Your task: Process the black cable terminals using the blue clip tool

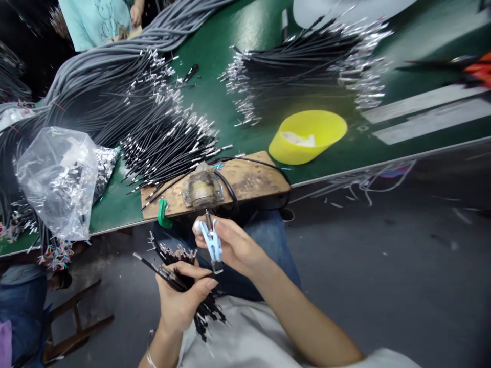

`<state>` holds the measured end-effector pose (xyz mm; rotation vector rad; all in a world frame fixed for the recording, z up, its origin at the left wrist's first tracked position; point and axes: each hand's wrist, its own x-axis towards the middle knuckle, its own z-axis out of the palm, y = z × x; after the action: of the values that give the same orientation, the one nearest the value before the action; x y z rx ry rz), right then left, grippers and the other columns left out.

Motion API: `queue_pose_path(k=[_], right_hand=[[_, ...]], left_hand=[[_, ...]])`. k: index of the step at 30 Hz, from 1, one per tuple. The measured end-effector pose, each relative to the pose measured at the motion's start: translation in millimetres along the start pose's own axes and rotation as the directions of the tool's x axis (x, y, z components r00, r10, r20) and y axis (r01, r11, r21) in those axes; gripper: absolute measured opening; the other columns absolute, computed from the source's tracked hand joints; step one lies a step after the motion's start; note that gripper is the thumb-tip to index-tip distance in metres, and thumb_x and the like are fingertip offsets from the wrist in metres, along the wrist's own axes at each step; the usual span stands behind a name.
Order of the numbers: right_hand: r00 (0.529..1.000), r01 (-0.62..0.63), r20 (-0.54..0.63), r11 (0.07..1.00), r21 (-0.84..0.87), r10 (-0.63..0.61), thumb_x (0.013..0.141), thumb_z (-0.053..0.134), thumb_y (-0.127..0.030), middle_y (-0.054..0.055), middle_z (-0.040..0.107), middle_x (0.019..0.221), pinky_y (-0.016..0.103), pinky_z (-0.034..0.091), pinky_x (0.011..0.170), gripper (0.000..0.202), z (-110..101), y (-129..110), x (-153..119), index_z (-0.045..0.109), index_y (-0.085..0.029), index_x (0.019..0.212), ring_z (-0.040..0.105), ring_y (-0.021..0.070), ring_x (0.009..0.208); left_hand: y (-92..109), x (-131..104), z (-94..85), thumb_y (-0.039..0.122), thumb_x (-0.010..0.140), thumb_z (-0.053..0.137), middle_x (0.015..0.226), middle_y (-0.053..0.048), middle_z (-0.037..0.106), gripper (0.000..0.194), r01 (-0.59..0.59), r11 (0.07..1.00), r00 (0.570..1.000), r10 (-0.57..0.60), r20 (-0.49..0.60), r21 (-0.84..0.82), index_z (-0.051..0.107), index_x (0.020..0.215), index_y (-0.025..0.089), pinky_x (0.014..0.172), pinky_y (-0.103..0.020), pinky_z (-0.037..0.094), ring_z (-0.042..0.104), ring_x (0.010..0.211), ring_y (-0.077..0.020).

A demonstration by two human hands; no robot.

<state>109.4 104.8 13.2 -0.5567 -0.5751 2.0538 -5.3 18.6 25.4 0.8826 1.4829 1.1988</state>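
By the table (422, 41), left hand (178, 296) partly hides wires (209, 311).

You are in a cable workshop. Your green table (209, 69) carries long hanks of grey cable (76, 76), heaps of black leads (295, 62) with silvery ends (370, 76) and, at its near edge, a scuffed wooden board (257, 176); a bunch of black wires (209, 309) fills your left hand (180, 301) too. Beyond the grey cable, you face another person (92, 20), and pale scraps (336, 205) dot the bare grey floor (364, 286).
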Motion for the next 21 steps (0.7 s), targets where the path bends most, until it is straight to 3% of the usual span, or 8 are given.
queue_pose_path(k=[4,8,12,15,18,20,21], right_hand=[[1.000,-0.023,-0.016,0.998,0.063,0.024,0.062,0.076,-0.051,0.000,0.053,0.063,0.021,0.036,0.048,0.038,3,3,-1,0.065,-0.015,0.070,0.044,0.0093,0.053],[0.995,-0.104,0.012,0.992,0.065,0.104,0.064,0.068,-0.061,0.001,0.054,0.063,0.023,0.038,0.048,0.047,-2,8,-2,0.065,-0.016,0.072,0.045,0.0108,0.052],[0.998,-0.057,0.000,0.998,0.041,0.057,0.070,0.060,-0.065,0.003,0.059,0.067,0.027,0.044,0.053,0.046,-17,16,-4,0.065,-0.020,0.077,0.052,0.0158,0.059],[0.998,0.025,-0.053,0.999,-0.028,-0.026,0.071,0.061,-0.062,0.001,0.056,0.063,0.028,0.043,0.053,0.042,-33,23,-14,0.065,-0.021,0.079,0.051,0.0156,0.056],[0.969,0.178,-0.128,0.958,-0.224,-0.210,0.072,0.066,-0.054,-0.001,0.051,0.059,0.026,0.039,0.050,0.033,-41,25,-30,0.063,-0.021,0.072,0.045,0.0133,0.053],[0.913,0.298,-0.120,0.839,-0.454,-0.389,0.078,0.064,-0.043,-0.001,0.049,0.058,0.026,0.037,0.049,0.026,-38,25,-42,0.060,-0.020,0.065,0.044,0.0135,0.054],[0.873,0.355,-0.075,0.732,-0.582,-0.482,0.081,0.063,-0.036,-0.001,0.049,0.058,0.026,0.036,0.050,0.024,-33,25,-47,0.059,-0.020,0.064,0.045,0.0141,0.056]], left_hand=[[1,7,8.2,0.027,0.060,0.078,0.053,-0.003,0.067,0.012,0.008,1.000,1.000,-0.008,-0.007,0.008,0.074,0.059,0.016,0.054,-0.028,0.047,0.057,0.050,-0.0156],[-1,9,12.2,0.029,0.061,0.076,0.054,-0.004,0.066,0.015,0.020,1.000,1.000,-0.020,-0.011,0.006,0.072,0.056,0.015,0.057,-0.029,0.048,0.057,0.052,-0.0161],[-3,5,9.7,0.029,0.062,0.075,0.049,-0.002,0.062,0.015,0.055,0.998,0.998,-0.055,0.003,-0.013,0.072,0.059,0.015,0.051,-0.026,0.045,0.054,0.048,-0.0136],[-4,1,5.3,0.027,0.063,0.076,0.049,-0.001,0.061,0.011,0.079,0.997,0.997,-0.079,0.019,-0.011,0.073,0.063,0.015,0.050,-0.025,0.044,0.053,0.048,-0.0128],[-6,-2,0.6,0.024,0.067,0.072,0.065,-0.005,0.069,0.011,0.099,0.995,0.995,-0.099,0.023,0.010,0.077,0.074,0.017,0.060,-0.026,0.048,0.059,0.060,-0.0159],[-7,-2,-0.8,0.023,0.071,0.068,0.071,-0.006,0.070,0.014,0.122,0.991,0.991,-0.125,0.057,0.045,0.077,0.081,0.018,0.060,-0.026,0.049,0.060,0.064,-0.0166],[-8,-3,-0.6,0.022,0.073,0.065,0.070,-0.005,0.070,0.014,0.135,0.989,0.987,-0.140,0.084,0.064,0.077,0.080,0.018,0.058,-0.025,0.048,0.060,0.063,-0.0162]])
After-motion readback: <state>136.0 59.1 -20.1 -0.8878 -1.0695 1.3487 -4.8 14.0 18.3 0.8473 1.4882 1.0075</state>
